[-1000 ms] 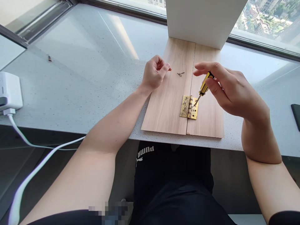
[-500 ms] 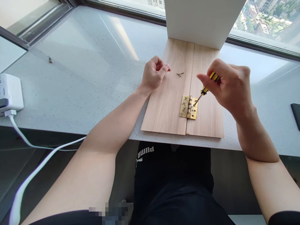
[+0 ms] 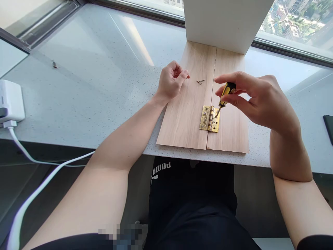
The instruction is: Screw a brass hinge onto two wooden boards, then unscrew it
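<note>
Hinge (image 3: 211, 118) lying open and flat across the seam between the left board (image 3: 182, 114) and the right board (image 3: 231, 139), near their front edges. Screwdriver (image 3: 227, 92) leaning over it, its tip meeting the right leaf by the barrel; whether a screw is seating fully there, cannot tell. Fastening looking partial: lower holes on the right leaf are showing bare, the left leaf's holes apparently too, and a few loose screws (image 3: 200, 82) are lying farther back on the left board.

Right grip (image 3: 262, 99) closing lightly around the handle, thumb opposing the fingers, index finger extending. Left grip (image 3: 170, 81) curling nearly closed beside the left board's edge; nothing is showing in it, though the inside is hiding from view.

Pale speckled surface (image 3: 104, 83) carrying the boards. White panel (image 3: 217, 26) standing upright at their far end. Windows (image 3: 291, 24) letting in daylight. White adapter (image 3: 13, 100) sitting far left, cable (image 3: 39, 187) trailing off the edge; dark flat object (image 3: 329, 128) lying far right.
</note>
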Tool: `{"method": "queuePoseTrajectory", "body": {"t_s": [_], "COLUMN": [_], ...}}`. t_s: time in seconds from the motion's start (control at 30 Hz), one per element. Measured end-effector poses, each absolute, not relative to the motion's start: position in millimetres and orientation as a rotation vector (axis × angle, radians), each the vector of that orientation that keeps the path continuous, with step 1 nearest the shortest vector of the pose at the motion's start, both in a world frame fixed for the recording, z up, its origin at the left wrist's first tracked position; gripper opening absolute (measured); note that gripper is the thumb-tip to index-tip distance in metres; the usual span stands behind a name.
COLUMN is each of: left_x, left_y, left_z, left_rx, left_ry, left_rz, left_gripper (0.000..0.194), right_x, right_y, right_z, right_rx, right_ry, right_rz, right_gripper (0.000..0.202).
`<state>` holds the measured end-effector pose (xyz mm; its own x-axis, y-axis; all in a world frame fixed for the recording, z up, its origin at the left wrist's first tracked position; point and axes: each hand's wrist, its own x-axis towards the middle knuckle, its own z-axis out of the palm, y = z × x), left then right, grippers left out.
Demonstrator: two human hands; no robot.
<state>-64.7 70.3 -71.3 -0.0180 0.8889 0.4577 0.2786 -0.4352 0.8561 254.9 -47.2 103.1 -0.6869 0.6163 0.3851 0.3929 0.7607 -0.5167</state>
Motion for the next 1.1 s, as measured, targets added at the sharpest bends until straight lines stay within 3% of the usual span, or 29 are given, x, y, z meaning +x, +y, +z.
{"method": "queuePoseTrajectory", "body": {"t_s": [0.17, 0.33, 0.73, 1.1], "left_x": [-65.4, -69.9, -70.5, -66.6], "left_y": [69.2, 71.0, 79.4, 73.3], "left_z": [-70.6, -72.4, -82.3, -75.5], "left_rx": [1.790, 1.799, 1.722, 1.730], "left_ry": [1.250, 1.216, 1.137, 1.218], "left_rz": [1.455, 1.445, 1.559, 1.504], "left_gripper": [0.069, 0.068, 0.069, 0.069], "right_x": [248.8, 244.3, 249.5, 238.7], "right_y": [-54.4, -59.1, -53.1, -36.3], "right_z": [95.7, 88.9, 96.4, 73.2], "right_rx": [-0.842, -0.922, -0.746, -0.791], "right_ry": [-2.330, -2.355, -2.487, -2.378], "right_rz": [0.354, 0.137, 0.564, 0.257], "right_gripper": [0.018, 0.029, 0.034, 0.037]}}
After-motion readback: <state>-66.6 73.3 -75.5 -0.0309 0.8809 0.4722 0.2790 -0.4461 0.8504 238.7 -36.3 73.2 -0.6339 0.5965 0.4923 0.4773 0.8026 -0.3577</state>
